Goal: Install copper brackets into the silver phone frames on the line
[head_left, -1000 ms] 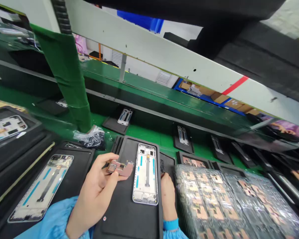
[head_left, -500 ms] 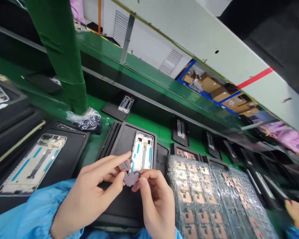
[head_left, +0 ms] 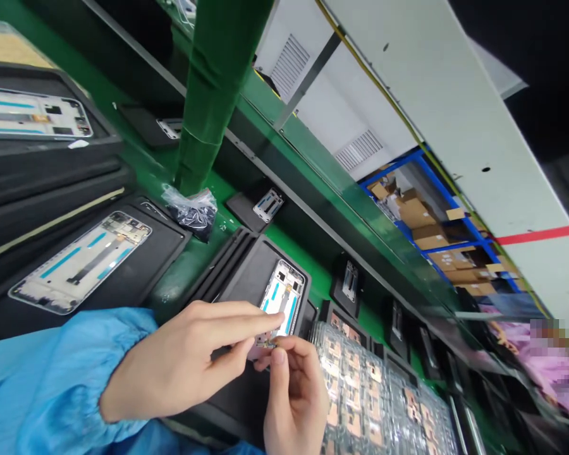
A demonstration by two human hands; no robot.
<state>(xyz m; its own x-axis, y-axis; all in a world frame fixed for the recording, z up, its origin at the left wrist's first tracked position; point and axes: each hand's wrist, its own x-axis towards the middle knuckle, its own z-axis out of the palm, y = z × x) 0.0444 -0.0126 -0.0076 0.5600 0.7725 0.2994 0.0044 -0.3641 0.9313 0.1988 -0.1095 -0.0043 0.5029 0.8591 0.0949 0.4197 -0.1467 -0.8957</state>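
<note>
A small phone circuit board (head_left: 267,345) is held between my two hands, nearly edge-on, so much of it is hidden. My right hand (head_left: 296,385) pinches its right end between thumb and index finger. My left hand (head_left: 189,354) is at the other end, its thumb against the board and its index finger stretched over the top. Just behind them, a silver phone frame (head_left: 293,298) with blue strips lies on a dark foam tray (head_left: 239,272), partly covered by my fingers.
Clear plastic trays (head_left: 377,436) of copper-coloured boards are stacked at right. A larger-looking phone frame (head_left: 88,259) lies on black foam at left, near a plastic bag (head_left: 194,212) of dark parts. More phone frames sit along the green line (head_left: 313,253). A green-wrapped post (head_left: 213,95) rises behind.
The view has tilted and swung left. The board has turned from showing its face to nearly edge-on, and my left index finger has stretched forward over it.
</note>
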